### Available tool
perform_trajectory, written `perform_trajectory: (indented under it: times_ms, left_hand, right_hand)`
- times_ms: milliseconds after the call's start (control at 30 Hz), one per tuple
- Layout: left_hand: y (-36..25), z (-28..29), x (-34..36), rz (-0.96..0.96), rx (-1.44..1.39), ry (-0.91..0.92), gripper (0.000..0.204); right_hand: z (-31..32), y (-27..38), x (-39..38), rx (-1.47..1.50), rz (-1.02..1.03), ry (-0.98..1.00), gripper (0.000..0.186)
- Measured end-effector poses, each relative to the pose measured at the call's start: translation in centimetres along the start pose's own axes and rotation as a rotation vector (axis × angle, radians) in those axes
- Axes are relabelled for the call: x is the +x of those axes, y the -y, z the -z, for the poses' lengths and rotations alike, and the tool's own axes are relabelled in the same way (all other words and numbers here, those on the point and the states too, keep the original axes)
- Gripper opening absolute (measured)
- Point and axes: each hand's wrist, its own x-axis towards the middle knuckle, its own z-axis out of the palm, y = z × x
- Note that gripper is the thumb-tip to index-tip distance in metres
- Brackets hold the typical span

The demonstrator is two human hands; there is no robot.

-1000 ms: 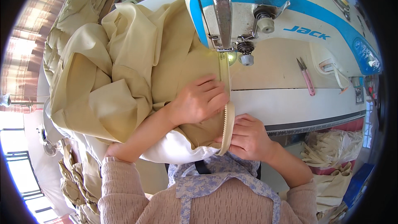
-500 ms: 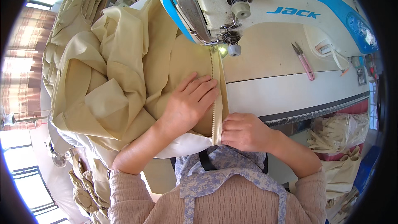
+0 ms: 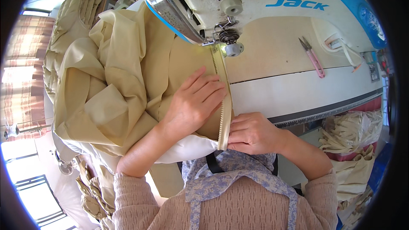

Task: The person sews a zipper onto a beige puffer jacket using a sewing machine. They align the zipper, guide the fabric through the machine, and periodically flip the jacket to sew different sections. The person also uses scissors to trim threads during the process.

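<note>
the left hand (image 3: 194, 103) lies on tan cloth (image 3: 187, 57), the right hand (image 3: 251, 134) pinching zipper tape (image 3: 226, 116).

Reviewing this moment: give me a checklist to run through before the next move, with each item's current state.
1. Zipper running up toward the sewing machine: ok.
2. Left hand spread on the fabric, fingertips at the zipper: ok.
3. Right hand pinching the zipper near its lower end: ok.
4. Fabric smooth throughout: not ok, bunched at left.
5. Snips apart from the fabric: ok.
6. Needle position: cannot tell, too small.
</note>
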Motion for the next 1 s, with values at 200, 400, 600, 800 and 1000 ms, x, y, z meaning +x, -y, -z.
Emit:
perform_trajectory:
  times_ms: [200,400,600,800,1000]
  left_hand:
    - [0.3,-0.4,-0.3,0.000,-0.045,0.014,0.039]
    - [1.7,-1.4,-0.6,-0.045,-0.009,-0.044,0.036]
    - [5.1,-1.8,0.6,-0.094,0.020,-0.087,0.029]
    - [7.9,-2.1,1.7,-0.138,-0.032,-0.139,0.025]
    - [6.1,7.4,-2.5,0.156,0.171,-0.053,0.024]
  right_hand:
    - [0.0,0.3,0.2,-0.012,-0.031,0.023,0.012]
    - [0.4,0.2,1.3,-0.050,-0.041,0.022,0.012]
    - [1.8,-0.8,4.0,-0.058,-0.168,0.067,0.013]
    - [2.4,-2.3,5.9,-0.132,-0.224,0.032,0.014]
    - [2.5,-0.6,4.8,-0.090,-0.321,-0.055,0.018]
